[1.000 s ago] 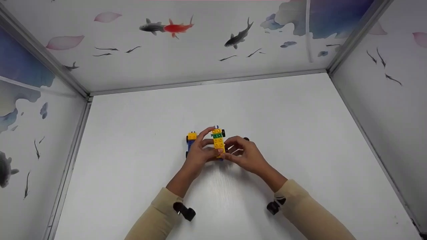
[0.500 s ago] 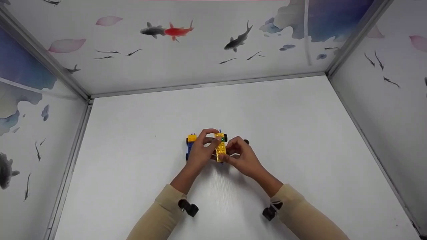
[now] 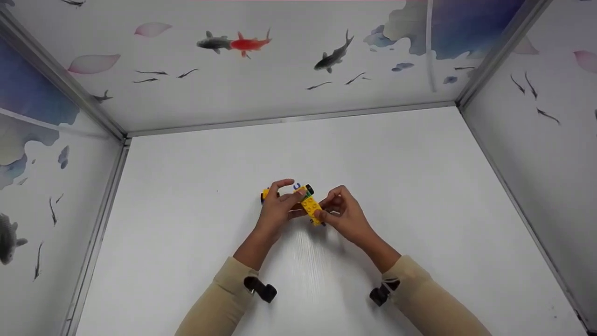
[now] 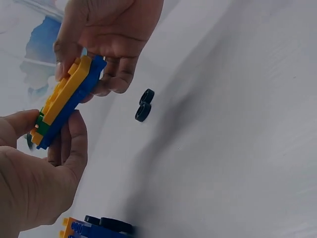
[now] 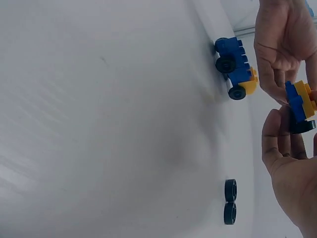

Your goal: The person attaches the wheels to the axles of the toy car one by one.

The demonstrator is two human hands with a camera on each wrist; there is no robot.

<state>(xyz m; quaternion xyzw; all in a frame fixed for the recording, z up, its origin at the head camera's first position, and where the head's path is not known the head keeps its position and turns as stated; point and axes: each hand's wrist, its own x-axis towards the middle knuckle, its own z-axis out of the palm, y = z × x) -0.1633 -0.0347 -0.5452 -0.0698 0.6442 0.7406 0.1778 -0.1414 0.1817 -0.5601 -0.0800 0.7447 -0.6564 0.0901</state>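
Observation:
Both hands hold a toy block car [image 3: 312, 210] above the white table. Its yellow studded bricks sit on a blue base [image 4: 74, 106], with a green piece [image 4: 41, 126] near one end and a black wheel [image 5: 302, 127] there. My left hand [image 3: 273, 215] pinches the far end, its thumb by the green piece. With thumb and fingers, my right hand [image 3: 350, 221] pinches the near end. Left of the held car, a second blue and yellow toy vehicle [image 5: 237, 62] stands on the table, partly hidden behind my left hand in the head view.
Two loose black wheels [image 5: 230, 191] stand close together on the white table [image 3: 396, 154], hidden behind my right hand in the head view. Walls with printed fish [image 3: 249, 44] enclose the table at the back and sides.
The toy car has turned from nearly straight to slanted, its near end swung right. My left thumb has moved from the near end up to the green piece.

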